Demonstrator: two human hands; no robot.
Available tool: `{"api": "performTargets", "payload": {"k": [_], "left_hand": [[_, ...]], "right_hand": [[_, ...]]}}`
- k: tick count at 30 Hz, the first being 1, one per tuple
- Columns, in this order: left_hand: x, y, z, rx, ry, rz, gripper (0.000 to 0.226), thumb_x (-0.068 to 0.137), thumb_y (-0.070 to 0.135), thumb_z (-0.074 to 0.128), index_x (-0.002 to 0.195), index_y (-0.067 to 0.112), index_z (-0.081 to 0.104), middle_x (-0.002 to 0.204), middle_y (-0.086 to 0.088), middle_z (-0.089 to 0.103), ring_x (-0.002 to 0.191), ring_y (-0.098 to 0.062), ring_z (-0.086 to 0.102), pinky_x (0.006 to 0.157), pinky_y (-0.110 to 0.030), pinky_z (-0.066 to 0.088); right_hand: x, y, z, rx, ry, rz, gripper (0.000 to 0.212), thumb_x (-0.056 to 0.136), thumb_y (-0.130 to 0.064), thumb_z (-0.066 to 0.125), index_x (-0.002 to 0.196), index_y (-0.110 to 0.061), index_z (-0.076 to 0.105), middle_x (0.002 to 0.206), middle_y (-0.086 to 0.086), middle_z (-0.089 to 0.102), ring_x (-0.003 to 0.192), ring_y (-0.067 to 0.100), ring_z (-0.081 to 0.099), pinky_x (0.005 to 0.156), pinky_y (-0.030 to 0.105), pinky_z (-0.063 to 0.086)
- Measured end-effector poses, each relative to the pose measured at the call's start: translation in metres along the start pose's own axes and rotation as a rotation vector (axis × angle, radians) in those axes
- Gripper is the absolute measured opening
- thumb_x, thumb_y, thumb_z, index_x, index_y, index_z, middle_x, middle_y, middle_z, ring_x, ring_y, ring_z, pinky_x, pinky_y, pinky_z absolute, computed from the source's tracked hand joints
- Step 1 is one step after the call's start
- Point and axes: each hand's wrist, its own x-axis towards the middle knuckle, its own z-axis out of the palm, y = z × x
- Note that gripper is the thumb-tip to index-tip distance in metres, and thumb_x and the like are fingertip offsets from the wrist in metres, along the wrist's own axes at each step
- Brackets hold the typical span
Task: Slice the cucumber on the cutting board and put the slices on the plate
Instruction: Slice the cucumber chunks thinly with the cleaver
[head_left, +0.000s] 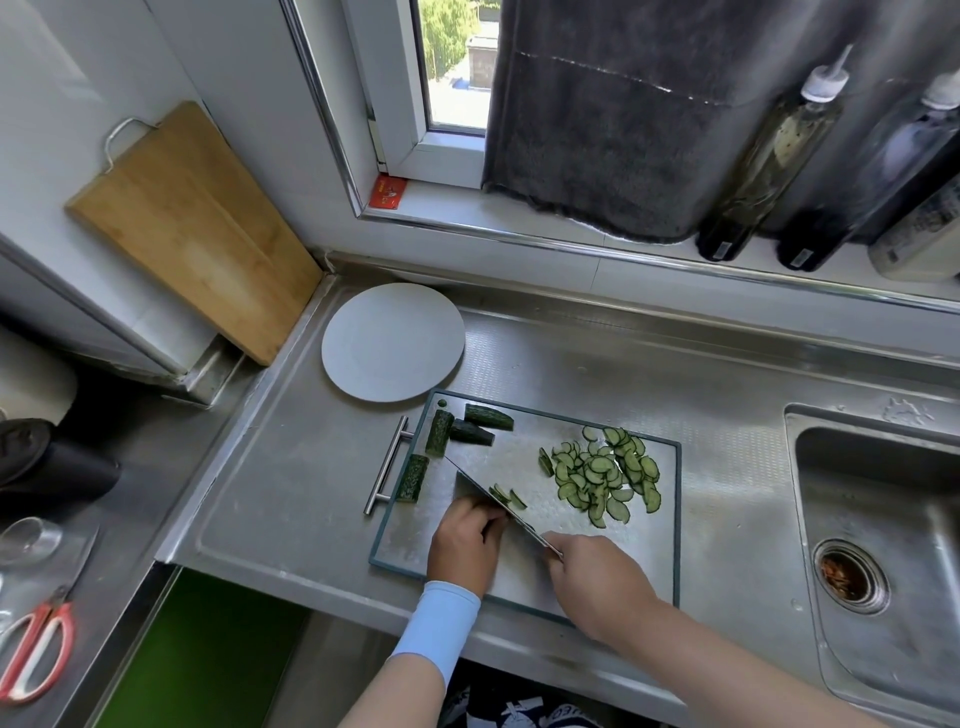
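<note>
A steel cutting board (519, 447) with a dark rim lies on the counter. A pile of thin cucumber slices (602, 475) covers its right part. Several uncut cucumber pieces (439, 431) lie at its far left. My right hand (597, 582) grips the handle of a cleaver (488, 493), whose blade stands on the board. My left hand (467, 540) sits with curled fingers against the blade's left side; the piece under it is hidden. A few fresh slices (511, 498) lean on the blade's right side. The white plate (392, 340) sits bare beyond the board.
A sink (883, 519) opens at the right. A wooden board (192, 228) leans in the far left corner. Bottles (769, 156) stand on the window sill. Red scissors (36, 649) and a glass (28, 540) lie on the lower surface at left.
</note>
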Motion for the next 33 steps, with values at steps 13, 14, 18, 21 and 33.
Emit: {"api": "performTargets", "payload": {"k": [13,14,18,21,33], "left_hand": [[0.0,-0.002,0.0,0.02,-0.004,0.012,0.021,0.068,0.001,0.082,0.08,0.016,0.075,0.084,0.001,0.066,0.081,-0.018,0.061,0.072,-0.021,0.047],[0.0,-0.001,0.0,0.024,0.0,0.005,0.021,0.067,0.002,0.082,0.08,0.017,0.075,0.083,0.0,0.066,0.08,-0.019,0.061,0.072,-0.021,0.047],[0.001,0.003,-0.002,0.032,0.017,-0.006,0.021,0.065,0.001,0.083,0.078,0.016,0.074,0.083,-0.002,0.068,0.078,-0.018,0.059,0.073,-0.019,0.044],[0.002,0.003,-0.004,0.056,0.006,0.017,0.023,0.064,-0.002,0.082,0.078,0.016,0.074,0.082,-0.003,0.068,0.078,-0.02,0.061,0.072,-0.023,0.049],[-0.001,-0.002,-0.001,0.025,0.02,0.029,0.024,0.064,-0.001,0.084,0.08,0.014,0.075,0.083,-0.002,0.067,0.081,-0.014,0.056,0.073,-0.017,0.043]], "right_hand": [[0.009,-0.004,-0.003,-0.025,0.016,-0.047,0.022,0.096,-0.023,0.04,0.076,-0.029,0.046,0.064,-0.004,0.049,0.064,0.02,0.047,0.051,0.028,0.033],[0.007,-0.004,-0.002,-0.034,0.028,-0.051,0.018,0.096,-0.023,0.04,0.08,-0.027,0.048,0.065,-0.003,0.051,0.064,0.021,0.048,0.052,0.03,0.034],[-0.002,-0.002,-0.001,-0.039,0.047,-0.062,0.015,0.096,-0.023,0.04,0.088,-0.026,0.053,0.069,-0.002,0.057,0.064,0.02,0.051,0.056,0.032,0.039],[-0.008,0.002,-0.002,-0.051,0.045,-0.064,0.016,0.096,-0.023,0.04,0.082,-0.028,0.046,0.068,-0.001,0.056,0.062,0.018,0.047,0.054,0.029,0.035],[0.002,-0.005,0.002,-0.026,0.004,-0.019,0.021,0.093,-0.02,0.04,0.075,-0.028,0.043,0.065,-0.005,0.05,0.065,0.02,0.047,0.052,0.028,0.034]]}}
